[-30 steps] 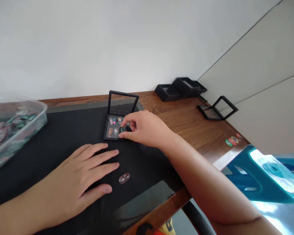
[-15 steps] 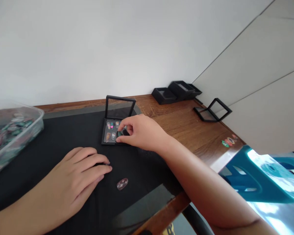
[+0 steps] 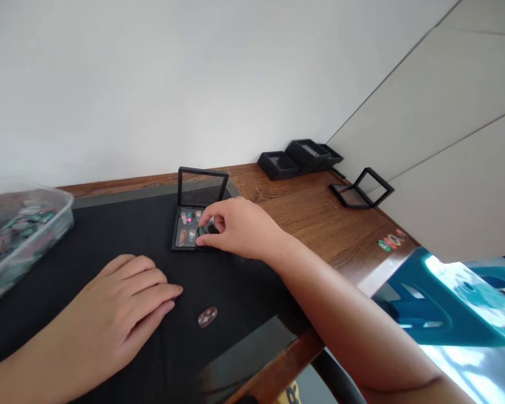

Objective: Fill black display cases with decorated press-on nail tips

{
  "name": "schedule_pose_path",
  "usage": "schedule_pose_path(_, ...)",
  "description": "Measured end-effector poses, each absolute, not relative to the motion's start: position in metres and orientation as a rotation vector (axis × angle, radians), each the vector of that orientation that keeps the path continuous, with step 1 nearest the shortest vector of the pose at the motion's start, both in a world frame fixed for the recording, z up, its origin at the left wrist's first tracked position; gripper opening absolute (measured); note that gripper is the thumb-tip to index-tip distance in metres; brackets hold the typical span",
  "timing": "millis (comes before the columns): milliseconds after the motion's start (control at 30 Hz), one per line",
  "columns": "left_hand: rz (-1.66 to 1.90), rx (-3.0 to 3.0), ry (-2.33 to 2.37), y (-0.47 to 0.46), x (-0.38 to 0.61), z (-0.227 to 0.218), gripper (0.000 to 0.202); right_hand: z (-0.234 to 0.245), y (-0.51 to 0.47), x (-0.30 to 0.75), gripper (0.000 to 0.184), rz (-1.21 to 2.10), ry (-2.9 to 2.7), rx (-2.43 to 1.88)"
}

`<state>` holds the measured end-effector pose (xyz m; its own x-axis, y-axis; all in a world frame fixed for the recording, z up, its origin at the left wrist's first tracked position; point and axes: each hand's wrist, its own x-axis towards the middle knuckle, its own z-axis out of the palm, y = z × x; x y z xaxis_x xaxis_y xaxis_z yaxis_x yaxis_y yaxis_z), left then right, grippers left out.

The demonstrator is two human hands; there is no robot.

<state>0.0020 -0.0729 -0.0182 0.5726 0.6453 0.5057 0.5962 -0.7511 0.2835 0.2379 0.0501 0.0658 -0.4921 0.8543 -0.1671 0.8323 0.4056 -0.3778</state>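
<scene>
My right hand (image 3: 239, 227) reaches over a small black case (image 3: 174, 238), whose clear-windowed lid (image 3: 202, 188) stands raised. Between thumb and index finger is a dark green false nail (image 3: 201, 230), at the surface of the case. Several decorated false nails lie inside, among them a brownish one (image 3: 182, 238) and a pale one (image 3: 192, 235); my fingers cover the case's right part. My left hand (image 3: 124, 303) rests palm down on the black mat (image 3: 122, 230), fingers stretched out, holding nothing. Right of it lies a dark reddish false nail (image 3: 207, 317) with white stars.
A clear plastic tub (image 3: 63, 216) full of colourful pieces stands at the left. Several black boxes (image 3: 305, 154) sit by the wall, near another opened black case (image 3: 359, 191). Small colourful pieces (image 3: 391, 241) lie near the table's right edge, beside a turquoise plastic stool (image 3: 441, 303).
My left hand has drawn slightly left and its fingers lie flatter. My right hand keeps its pinch at the case. The whole view has shifted slightly.
</scene>
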Motion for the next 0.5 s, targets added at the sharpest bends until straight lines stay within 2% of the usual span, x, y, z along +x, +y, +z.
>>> schedule_pose_path(100, 0.863, 2.698, 1.089, -0.073, -0.002, -0.017, 0.025, 0.065, 0.051, 0.238, 0.023, 0.650, -2.594, -1.548)
schedule_pose_path(267, 0.764, 2.798, 1.011, -0.066, -0.010, -0.013, 0.042, 0.064, 0.051, 0.239, 0.023, 0.645, -2.592, -1.543)
schedule_pose_path(500, 0.758, 2.783, 0.996, -0.063, -0.014, -0.016, 0.043, 0.062, 0.052, 0.239, 0.022, 0.664, -2.588, -1.540)
